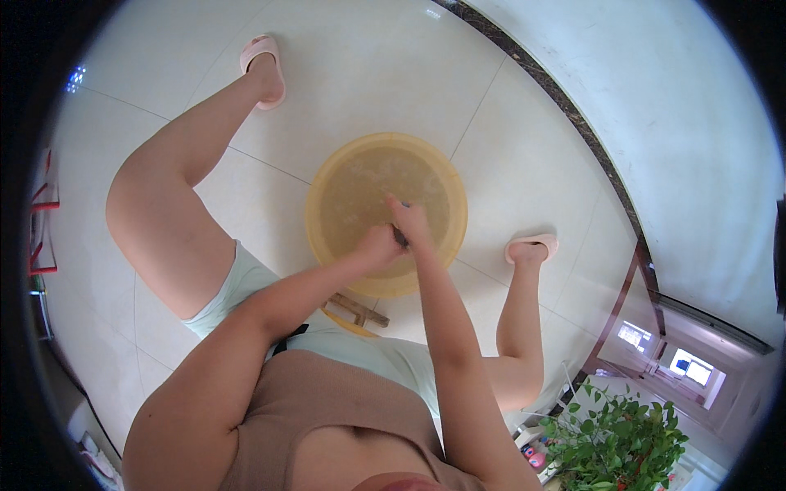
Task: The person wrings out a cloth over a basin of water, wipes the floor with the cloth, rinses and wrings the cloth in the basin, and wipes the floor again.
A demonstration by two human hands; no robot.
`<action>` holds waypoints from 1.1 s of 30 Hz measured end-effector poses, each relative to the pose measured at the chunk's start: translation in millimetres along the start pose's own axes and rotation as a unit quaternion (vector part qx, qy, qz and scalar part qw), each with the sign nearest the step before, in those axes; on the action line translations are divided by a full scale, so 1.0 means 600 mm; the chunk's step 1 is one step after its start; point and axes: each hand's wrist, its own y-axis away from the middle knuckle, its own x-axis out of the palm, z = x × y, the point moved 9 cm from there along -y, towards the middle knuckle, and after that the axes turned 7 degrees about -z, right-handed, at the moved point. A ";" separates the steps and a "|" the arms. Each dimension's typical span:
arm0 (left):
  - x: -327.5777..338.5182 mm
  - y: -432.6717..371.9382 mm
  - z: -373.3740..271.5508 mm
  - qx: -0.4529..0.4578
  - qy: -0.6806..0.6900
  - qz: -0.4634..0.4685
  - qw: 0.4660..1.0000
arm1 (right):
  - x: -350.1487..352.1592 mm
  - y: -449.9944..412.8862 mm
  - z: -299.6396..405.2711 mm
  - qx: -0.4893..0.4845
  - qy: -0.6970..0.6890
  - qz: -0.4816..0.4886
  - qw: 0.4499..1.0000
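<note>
Both my hands are over a round yellow plastic basin (314, 236) of cloudy, brownish water on the floor between my legs. My left hand (382, 244) is closed around a small dark object (400, 237), which shows between its fingers and my right wrist. Just beyond, my right hand (410, 220) reaches over the water, its fingers pointing down and left. A small blue spot (405, 204) shows at its fingers. The hands are blurred, so what the right one grips cannot be told.
A wooden piece (359, 310) and a yellow curved edge (347, 324) lie between the basin and my lap. Pale floor tiles (381, 80) surround the basin, bordered by a dark marble strip (571, 110). A leafy potted plant (620, 439) stands lower right; red-barred items (46, 205) are far left.
</note>
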 end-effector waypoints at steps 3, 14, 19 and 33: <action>0.046 0.034 -0.025 -0.270 0.283 0.294 0.872 | 0.019 -0.026 -0.050 0.025 -0.153 0.186 0.970; 0.009 0.056 -0.177 -0.355 0.856 0.334 0.171 | -0.033 0.090 0.088 -0.059 -0.892 0.363 0.264; -0.004 0.048 -0.165 -0.418 0.851 0.249 0.197 | -0.036 0.082 0.098 0.002 -0.895 0.369 0.252; 0.043 0.081 -0.060 -0.447 0.644 0.345 0.517 | 0.003 0.053 0.017 0.178 -0.582 0.256 0.751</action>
